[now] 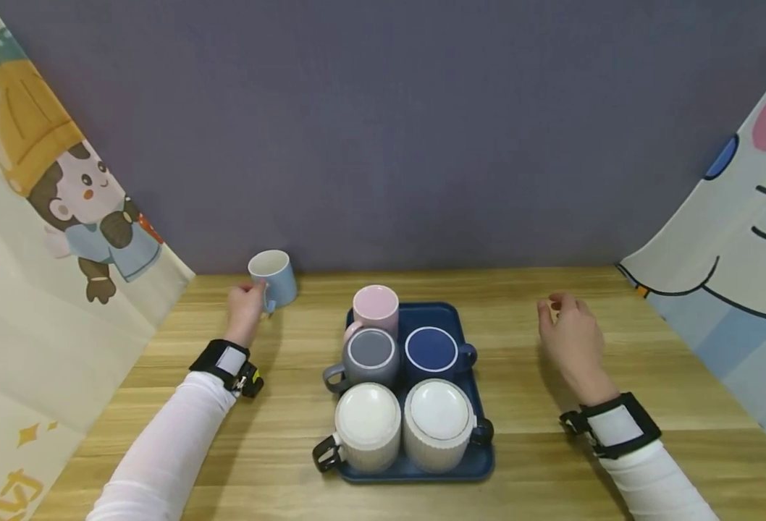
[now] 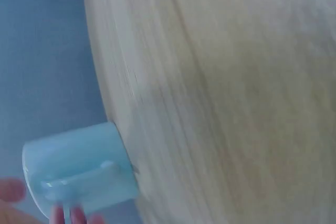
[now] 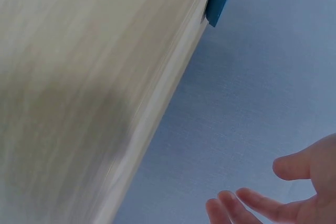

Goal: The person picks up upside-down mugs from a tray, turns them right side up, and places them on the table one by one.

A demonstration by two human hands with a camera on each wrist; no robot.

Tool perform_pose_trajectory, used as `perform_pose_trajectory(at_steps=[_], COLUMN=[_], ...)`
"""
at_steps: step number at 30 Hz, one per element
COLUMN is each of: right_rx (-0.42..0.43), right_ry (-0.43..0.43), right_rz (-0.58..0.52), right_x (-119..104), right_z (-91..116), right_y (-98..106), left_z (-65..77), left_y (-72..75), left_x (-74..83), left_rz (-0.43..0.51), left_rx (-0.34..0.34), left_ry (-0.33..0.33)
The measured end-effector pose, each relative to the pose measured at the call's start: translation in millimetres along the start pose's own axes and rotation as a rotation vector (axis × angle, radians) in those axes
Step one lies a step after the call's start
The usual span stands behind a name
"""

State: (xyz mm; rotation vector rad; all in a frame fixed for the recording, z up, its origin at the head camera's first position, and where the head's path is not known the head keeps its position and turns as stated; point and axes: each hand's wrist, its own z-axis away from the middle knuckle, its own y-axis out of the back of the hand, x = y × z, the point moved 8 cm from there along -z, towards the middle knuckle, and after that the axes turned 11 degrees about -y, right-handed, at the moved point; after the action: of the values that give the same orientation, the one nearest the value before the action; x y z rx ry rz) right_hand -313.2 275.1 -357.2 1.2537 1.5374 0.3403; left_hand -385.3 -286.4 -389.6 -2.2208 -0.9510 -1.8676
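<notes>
A light blue mug stands upright at the back left of the table. My left hand is at its handle side. In the left wrist view the thumb and fingertips are spread near the mug's handle, with a gap between them; whether they touch it is unclear. My right hand hovers over the right part of the table. Its fingers are loosely bent and hold nothing. Between the hands lies a dark blue tray with several mugs on it.
On the tray are a pink mug, an upturned grey mug, an upturned navy mug and two upturned ribbed whitish mugs with black handles. A grey panel rises behind the wooden table; printed curtains hang at both sides.
</notes>
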Motion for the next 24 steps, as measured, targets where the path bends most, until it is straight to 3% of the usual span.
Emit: perform_pose_trajectory(at_steps=[4, 8, 12, 24], right_rx=[-0.008, -0.025, -0.028, -0.023], right_ry=[0.001, 0.006, 0.024, -0.037], right_rz=[-0.006, -0.013, -0.027, -0.005], right_x=[1, 0, -4, -16], right_z=[-8, -14, -20, 23], right_y=[-5, -11, -18, -8], left_z=[3.0, 9.5, 16.2, 54.1], left_y=[3.4, -4.2, -19.8, -44.7], left_x=[13.9, 31.0, 43.3, 58.6], left_rz=[-0.033, 0.047, 0.142, 0.261], left_rx=[0.154, 0.183, 0.117, -0.194], left_ry=[-0.077, -0.159, -0.201, -0.171])
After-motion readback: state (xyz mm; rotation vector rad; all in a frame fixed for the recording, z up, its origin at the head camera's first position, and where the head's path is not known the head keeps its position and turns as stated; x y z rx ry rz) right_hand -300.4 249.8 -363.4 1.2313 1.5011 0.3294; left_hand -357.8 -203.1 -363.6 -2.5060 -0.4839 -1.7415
